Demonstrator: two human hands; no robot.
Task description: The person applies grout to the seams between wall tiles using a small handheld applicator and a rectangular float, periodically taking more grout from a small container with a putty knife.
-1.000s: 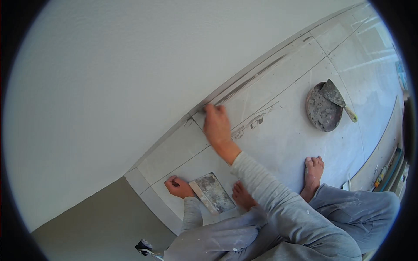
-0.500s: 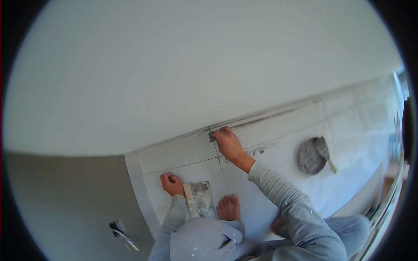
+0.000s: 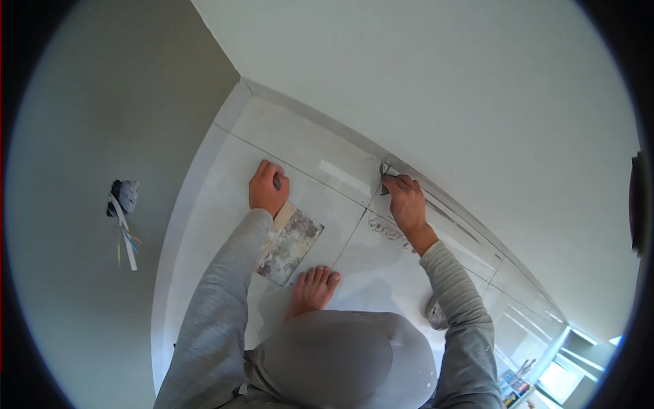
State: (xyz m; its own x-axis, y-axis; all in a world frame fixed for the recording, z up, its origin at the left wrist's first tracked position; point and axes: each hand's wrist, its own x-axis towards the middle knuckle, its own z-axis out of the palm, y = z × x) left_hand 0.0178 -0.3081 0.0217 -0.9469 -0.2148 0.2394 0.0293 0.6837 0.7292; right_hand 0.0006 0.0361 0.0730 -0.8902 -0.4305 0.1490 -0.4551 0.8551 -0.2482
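My right hand (image 3: 407, 208) pinches a small dark flat scraper (image 3: 387, 178) against the floor tiles (image 3: 320, 167), where a tile joint meets the foot of the white wall. Dark grey smears surround its edge. My left hand (image 3: 268, 187) rests on the tiles as a closed fist, with a dark bit showing between its fingers that I cannot make out. Just below that fist lies a rectangular plastering trowel (image 3: 291, 247), its blade stained and a pale strip along one side. Whether the fist touches it, I cannot tell.
A round grey-crusted bowl (image 3: 437, 313) is partly hidden behind my right forearm. My bare foot (image 3: 316, 290) stands beside the trowel. Loose wires (image 3: 125, 232) stick out of a box in the left wall. Grey smears (image 3: 388, 234) mark the tiles near my right wrist.
The view has swung, bringing the room's corner and the wall box higher. My right hand still works the scraper at the joint by the wall; the left fist stays by the trowel.
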